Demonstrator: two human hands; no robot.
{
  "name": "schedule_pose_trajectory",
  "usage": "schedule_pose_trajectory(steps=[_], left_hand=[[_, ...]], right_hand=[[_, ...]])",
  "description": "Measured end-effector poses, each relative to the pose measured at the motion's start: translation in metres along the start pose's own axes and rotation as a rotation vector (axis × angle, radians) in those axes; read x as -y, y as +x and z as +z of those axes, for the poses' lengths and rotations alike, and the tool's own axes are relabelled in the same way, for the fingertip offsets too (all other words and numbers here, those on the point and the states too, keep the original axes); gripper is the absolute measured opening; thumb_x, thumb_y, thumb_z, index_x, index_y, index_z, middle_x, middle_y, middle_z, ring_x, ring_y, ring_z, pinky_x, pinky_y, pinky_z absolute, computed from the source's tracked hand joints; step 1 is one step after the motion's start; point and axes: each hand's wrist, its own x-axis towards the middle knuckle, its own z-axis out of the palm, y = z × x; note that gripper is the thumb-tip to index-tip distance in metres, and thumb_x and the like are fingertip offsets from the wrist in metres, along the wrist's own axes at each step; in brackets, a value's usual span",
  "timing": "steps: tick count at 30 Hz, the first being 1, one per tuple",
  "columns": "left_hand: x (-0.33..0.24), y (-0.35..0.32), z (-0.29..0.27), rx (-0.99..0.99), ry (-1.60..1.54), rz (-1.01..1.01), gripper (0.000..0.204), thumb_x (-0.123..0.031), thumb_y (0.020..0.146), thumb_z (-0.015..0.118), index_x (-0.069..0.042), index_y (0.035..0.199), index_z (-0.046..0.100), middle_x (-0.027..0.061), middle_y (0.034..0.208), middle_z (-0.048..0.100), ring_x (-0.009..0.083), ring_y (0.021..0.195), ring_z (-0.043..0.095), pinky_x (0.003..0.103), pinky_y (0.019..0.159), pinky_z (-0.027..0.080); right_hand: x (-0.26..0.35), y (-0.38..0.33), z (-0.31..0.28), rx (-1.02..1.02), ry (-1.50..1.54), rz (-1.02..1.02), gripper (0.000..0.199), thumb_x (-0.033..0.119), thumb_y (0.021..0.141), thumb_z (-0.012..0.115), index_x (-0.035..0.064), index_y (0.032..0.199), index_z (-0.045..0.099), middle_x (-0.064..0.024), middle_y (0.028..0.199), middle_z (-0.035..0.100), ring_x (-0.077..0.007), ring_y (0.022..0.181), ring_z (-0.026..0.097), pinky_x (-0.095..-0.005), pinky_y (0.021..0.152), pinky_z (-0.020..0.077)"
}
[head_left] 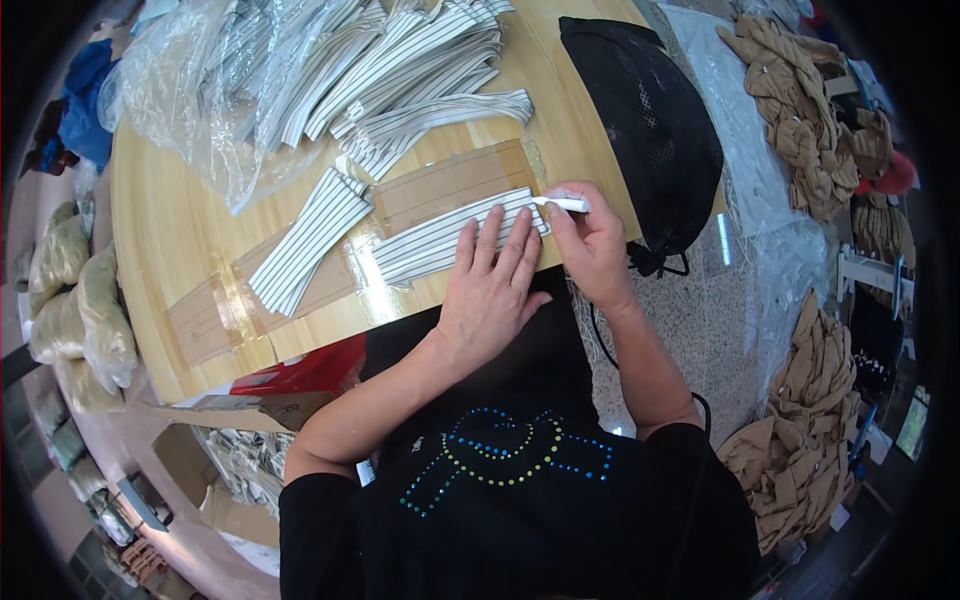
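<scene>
The strip (455, 238), a striped grey-and-white fabric band, lay flat across the cardboard template (440, 190) taped to the table (160, 220), its right end level with the template's right edge. I saw the left hand (490, 290) pressed open on the strip's right half, fingers spread, grasping nothing. The right hand (590, 245) pinched a piece of white chalk (565, 204), tip touching that right end. I judged the strip could creep or bunch under the chalk, since only a flat palm pinned it, and the mark would land off the template's edge. A loose strip (305, 240) crossed the template's left part, near enough to get dragged.
</scene>
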Motion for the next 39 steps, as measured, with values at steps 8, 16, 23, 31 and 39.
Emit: schedule_pose_trajectory(steps=[8,16,23,31,39], left_hand=[[0.002,-0.003,0.006,0.000,0.009,0.027,0.082,-0.040,0.077,0.073,-0.002,0.143,0.041,0.0154,0.148,0.040,0.0409,0.140,0.028,0.057,0.112,0.023],[0.002,-0.003,0.008,-0.016,-0.001,0.019,0.080,-0.042,0.078,0.072,-0.003,0.142,0.043,0.0143,0.146,0.041,0.0391,0.141,0.028,0.060,0.112,0.020],[0.003,-0.005,0.016,-0.027,0.022,-0.010,0.060,-0.045,0.085,0.062,-0.009,0.133,0.055,0.0100,0.137,0.050,0.0355,0.136,0.034,0.077,0.102,0.017],[0.003,-0.007,0.020,-0.073,-0.006,-0.025,0.057,-0.043,0.086,0.061,-0.009,0.131,0.057,0.0097,0.136,0.051,0.0348,0.135,0.035,0.077,0.102,0.018],[0.004,-0.008,0.020,-0.051,0.005,-0.005,0.058,-0.043,0.089,0.059,-0.011,0.137,0.050,0.0084,0.139,0.048,0.0312,0.138,0.032,0.077,0.102,0.016]], right_hand=[[0.005,0.009,0.002,0.091,-0.255,-0.038,0.012,0.002,0.093,0.058,-0.0008,0.104,0.058,-0.0037,0.089,0.063,-0.0061,0.079,0.057,-0.0233,0.068,0.0486],[0.010,0.014,0.004,0.093,-0.349,-0.063,0.015,0.007,0.086,0.063,-0.0011,0.099,0.059,-0.0172,0.089,0.066,-0.0307,0.079,0.065,-0.0367,0.071,0.0514],[0.026,0.015,0.033,0.205,-0.330,-0.212,0.013,0.005,0.089,0.062,-0.0010,0.100,0.059,-0.0099,0.091,0.063,-0.0181,0.082,0.061,-0.0306,0.071,0.0481],[0.022,0.019,0.046,0.254,-0.546,-0.352,0.012,0.005,0.088,0.064,-0.0009,0.097,0.059,-0.0090,0.087,0.061,-0.0203,0.080,0.059,-0.0318,0.072,0.0470],[0.019,0.015,0.042,0.129,-0.214,-0.088,0.015,0.005,0.087,0.065,-0.0001,0.101,0.060,-0.0095,0.083,0.061,-0.0162,0.068,0.059,-0.0303,0.062,0.0490]])
